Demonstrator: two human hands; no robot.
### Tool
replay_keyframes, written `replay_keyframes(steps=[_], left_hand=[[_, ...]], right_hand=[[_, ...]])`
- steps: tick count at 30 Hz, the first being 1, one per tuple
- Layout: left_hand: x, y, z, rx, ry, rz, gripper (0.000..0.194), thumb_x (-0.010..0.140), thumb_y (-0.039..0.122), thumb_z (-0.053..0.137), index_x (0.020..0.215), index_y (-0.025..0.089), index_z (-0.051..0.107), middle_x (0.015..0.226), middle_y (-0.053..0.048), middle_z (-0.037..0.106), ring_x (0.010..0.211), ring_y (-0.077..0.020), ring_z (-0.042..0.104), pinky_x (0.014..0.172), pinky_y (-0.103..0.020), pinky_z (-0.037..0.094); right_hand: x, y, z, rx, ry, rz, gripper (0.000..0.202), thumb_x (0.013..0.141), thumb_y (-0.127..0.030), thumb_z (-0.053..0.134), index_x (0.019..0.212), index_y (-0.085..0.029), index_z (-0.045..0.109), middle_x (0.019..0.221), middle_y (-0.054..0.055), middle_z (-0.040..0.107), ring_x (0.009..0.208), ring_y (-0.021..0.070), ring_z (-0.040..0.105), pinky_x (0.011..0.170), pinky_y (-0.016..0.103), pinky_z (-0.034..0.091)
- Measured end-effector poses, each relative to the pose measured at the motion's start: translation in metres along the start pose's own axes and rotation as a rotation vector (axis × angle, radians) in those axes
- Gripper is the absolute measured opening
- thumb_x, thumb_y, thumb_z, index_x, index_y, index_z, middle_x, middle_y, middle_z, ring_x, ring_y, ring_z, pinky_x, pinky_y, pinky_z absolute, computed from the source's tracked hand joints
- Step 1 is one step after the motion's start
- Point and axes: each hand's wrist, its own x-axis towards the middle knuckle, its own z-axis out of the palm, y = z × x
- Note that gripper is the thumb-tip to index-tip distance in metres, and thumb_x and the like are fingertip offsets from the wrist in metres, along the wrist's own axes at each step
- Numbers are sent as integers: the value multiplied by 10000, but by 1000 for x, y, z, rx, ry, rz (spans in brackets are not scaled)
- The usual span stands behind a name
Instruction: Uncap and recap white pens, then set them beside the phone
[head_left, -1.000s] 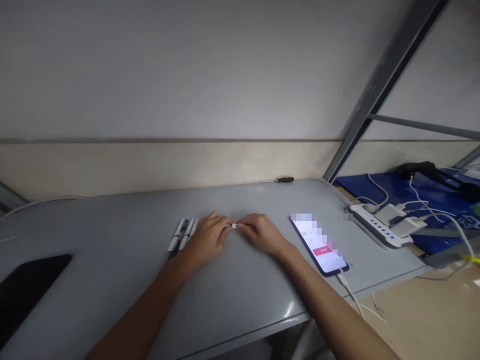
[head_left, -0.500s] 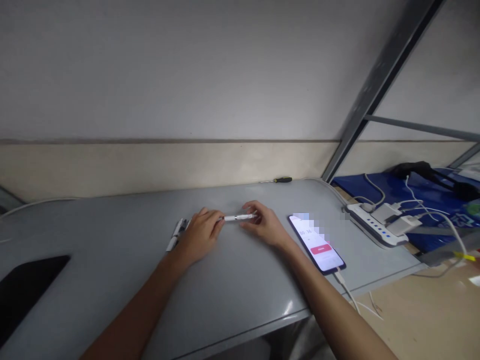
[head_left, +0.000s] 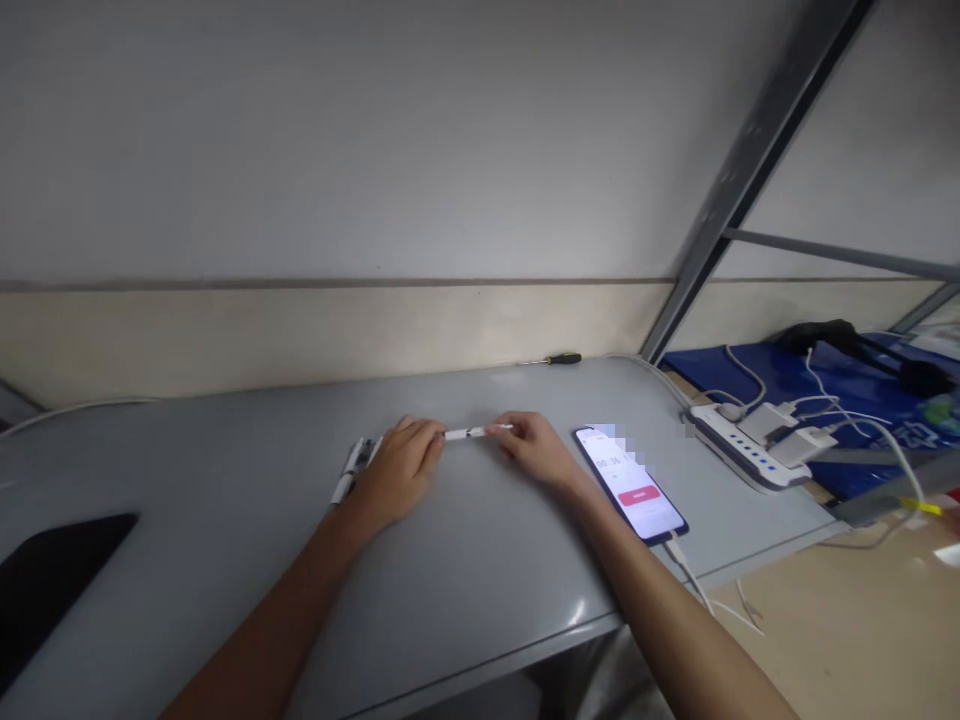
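Grey and smooth, with a dull gloss, the table (head_left: 450, 600) spread before you, its near edge catching a streak of light. You had a slim white pen (head_left: 456, 435) lying crosswise between your two hands, over the middle of the table; its barrel was straight and narrow, broken by a short dark band. Your left hand (head_left: 401, 470) was closed, its fingers curled together over the pen's left end. Your right hand (head_left: 531, 447) was pinched nearly shut on the other end, thumb and fingertips meeting there, and a pale bit showed past the pinch.

Just beside your left hand, partly hidden by it, lay other pens (head_left: 346, 474), white with dark parts, set at a slant; I cannot tell how many. Past your right hand lay a phone (head_left: 634, 490), a flat glassy slab with rounded corners, its lit screen bearing a red bar. Near the matt wall (head_left: 337, 340) lay a screwdriver (head_left: 564, 359), with a thin metal shaft and a black-and-yellow handle. Farther right sat a power strip (head_left: 739, 452), a long block of white and dark plastic with boxy chargers (head_left: 801, 447) plugged in.
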Motion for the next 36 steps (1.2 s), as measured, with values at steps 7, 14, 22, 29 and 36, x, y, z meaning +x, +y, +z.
replay_keyframes(steps=[7,14,22,29,36], left_hand=[[-1,3,-2,12,4,-34,298,994,312,327,928,192,591,852,-47,596,879,-219,541,800,-363,439],[-1,3,-3,5,13,-14,285,998,312,326,928,199,577,864,-44,598,883,-214,542,789,-347,439],[-1,2,-3,-2,-30,-12,303,1006,310,308,949,191,580,895,-51,611,919,-218,526,817,-354,427],[-1,0,-2,-2,-30,-30,310,1006,299,300,867,195,557,824,-41,581,869,-215,509,775,-339,412],[-1,-2,-1,42,-54,-86,313,987,298,323,835,192,575,780,-35,537,786,-202,522,739,-323,406]], right_hand=[[0,2,1,56,45,-75,308,774,-457,694,903,-184,634,701,-31,548,615,116,480,557,224,362],[-1,0,0,34,47,-45,320,811,-495,652,833,-177,620,652,-29,529,591,117,463,551,230,350],[-2,1,2,-88,53,-58,425,892,-530,536,693,-159,593,570,-37,448,558,109,409,541,238,304],[0,5,1,-87,30,-105,382,895,-478,561,706,-152,620,589,-29,489,570,106,431,553,232,320],[-2,4,2,-164,98,-220,310,862,-424,644,1020,-163,698,763,5,634,651,122,511,622,233,376]])
